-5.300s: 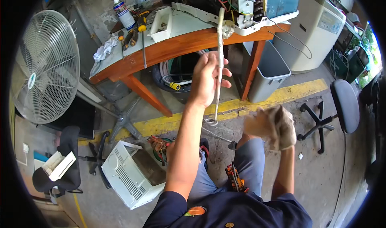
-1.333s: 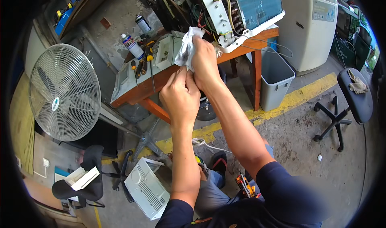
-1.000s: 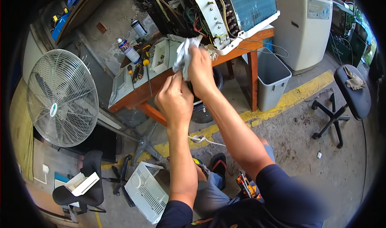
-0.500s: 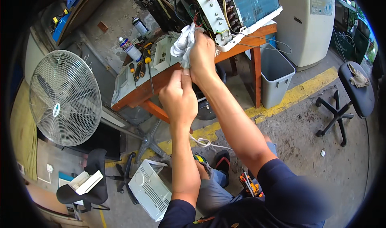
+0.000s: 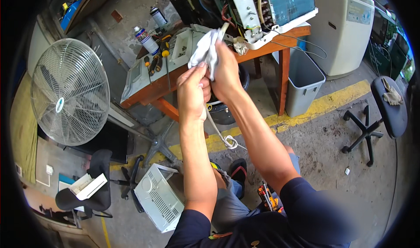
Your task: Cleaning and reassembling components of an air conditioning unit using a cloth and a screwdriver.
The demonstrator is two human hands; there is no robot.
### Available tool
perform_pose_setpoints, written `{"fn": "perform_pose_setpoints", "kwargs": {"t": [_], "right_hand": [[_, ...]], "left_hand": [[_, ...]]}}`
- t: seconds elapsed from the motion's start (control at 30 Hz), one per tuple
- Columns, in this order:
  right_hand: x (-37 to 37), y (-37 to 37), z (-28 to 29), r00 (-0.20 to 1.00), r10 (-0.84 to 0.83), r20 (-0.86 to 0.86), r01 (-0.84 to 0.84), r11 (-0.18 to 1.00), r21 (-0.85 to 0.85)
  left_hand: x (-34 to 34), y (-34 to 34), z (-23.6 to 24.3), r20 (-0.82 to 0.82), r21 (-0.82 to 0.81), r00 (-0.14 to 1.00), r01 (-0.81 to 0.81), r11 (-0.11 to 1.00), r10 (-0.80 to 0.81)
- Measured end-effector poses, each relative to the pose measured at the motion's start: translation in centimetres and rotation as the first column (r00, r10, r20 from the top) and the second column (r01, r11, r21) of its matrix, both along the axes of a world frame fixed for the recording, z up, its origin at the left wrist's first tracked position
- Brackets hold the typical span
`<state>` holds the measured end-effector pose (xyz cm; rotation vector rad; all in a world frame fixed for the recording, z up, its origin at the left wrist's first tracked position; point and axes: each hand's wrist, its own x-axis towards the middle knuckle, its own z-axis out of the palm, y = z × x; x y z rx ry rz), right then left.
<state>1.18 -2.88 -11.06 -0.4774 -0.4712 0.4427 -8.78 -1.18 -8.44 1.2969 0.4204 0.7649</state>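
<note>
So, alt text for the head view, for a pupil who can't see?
A person's right hand holds a white cloth against a pale cord that the left hand holds, before a wooden table bearing an opened machine. A large fan stands at left, a grey bin and black chair at right.

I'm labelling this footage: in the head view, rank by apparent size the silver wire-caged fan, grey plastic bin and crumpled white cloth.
Largest: silver wire-caged fan
Grey plastic bin
Smallest: crumpled white cloth, partly hidden
</note>
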Motion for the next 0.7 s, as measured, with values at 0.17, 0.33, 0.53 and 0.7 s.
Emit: {"fn": "perform_pose_setpoints", "kwargs": {"t": [0.17,0.33,0.53,0.7], "right_hand": [[0.6,-1.6,2.7,0.990,0.080,-0.115,-0.090,0.992,-0.088],[0.7,-0.6,-1.1,0.960,-0.033,0.277,0.082,0.982,-0.167],[-1.7,-8.7,-6.4,0.951,-0.128,0.281,0.239,0.882,-0.406],[-2.0,-13.0,-12.6,0.949,-0.285,0.137,0.317,0.864,-0.392]], "left_hand": [[-0.6,1.6,-1.1,0.109,-0.165,0.973,0.219,0.962,-0.203],[1.1,-0.5,-0.7,0.084,-0.053,0.996,-0.024,0.998,0.029],[0.8,1.0,-4.1,-0.160,0.403,0.987,0.041,0.914,0.026],[0.7,-2.3,-7.4,-0.092,0.667,0.903,-0.256,0.699,0.419]]}}
